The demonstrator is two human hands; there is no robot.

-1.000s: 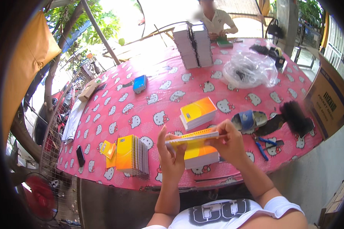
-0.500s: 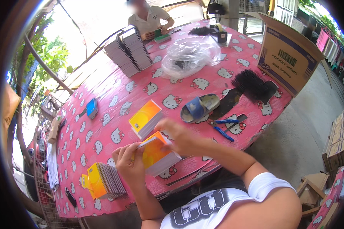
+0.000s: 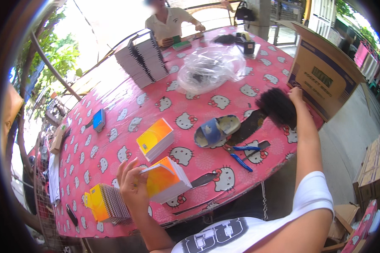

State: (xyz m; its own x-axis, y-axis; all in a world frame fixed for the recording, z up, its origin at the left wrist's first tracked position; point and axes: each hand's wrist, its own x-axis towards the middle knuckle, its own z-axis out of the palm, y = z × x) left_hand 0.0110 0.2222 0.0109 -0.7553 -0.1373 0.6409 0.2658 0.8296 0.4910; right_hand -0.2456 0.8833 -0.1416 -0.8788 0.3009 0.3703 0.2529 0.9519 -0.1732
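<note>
My left hand (image 3: 133, 182) pinches the edge of the top yellow-orange memo pad (image 3: 156, 173), which is tipped up a little on a stack of pads (image 3: 172, 190). My right arm stretches out to the far right, where my right hand (image 3: 297, 95) is at a pile of black plastic binding coils (image 3: 276, 106), beside the cardboard box. Its fingers are mostly hidden, so its grip does not show. A second pile of yellow memo pads (image 3: 155, 138) stands just beyond. To the left is a stack of spiral-bound yellow pads (image 3: 107, 202).
On the pink table cover (image 3: 156, 107) lie a blue slipper (image 3: 216, 131), blue-handled pliers (image 3: 242, 157), a knife blade (image 3: 204, 180) and a clear plastic bag (image 3: 211, 69). A tall notebook stack (image 3: 141, 59) and a cardboard box (image 3: 321, 74) stand farther off. A co-worker (image 3: 169, 25) sits opposite.
My right hand has left the memo pad stack and moved far right to the black coils. My left hand stays on the top pad. The co-worker's one hand has moved outward.
</note>
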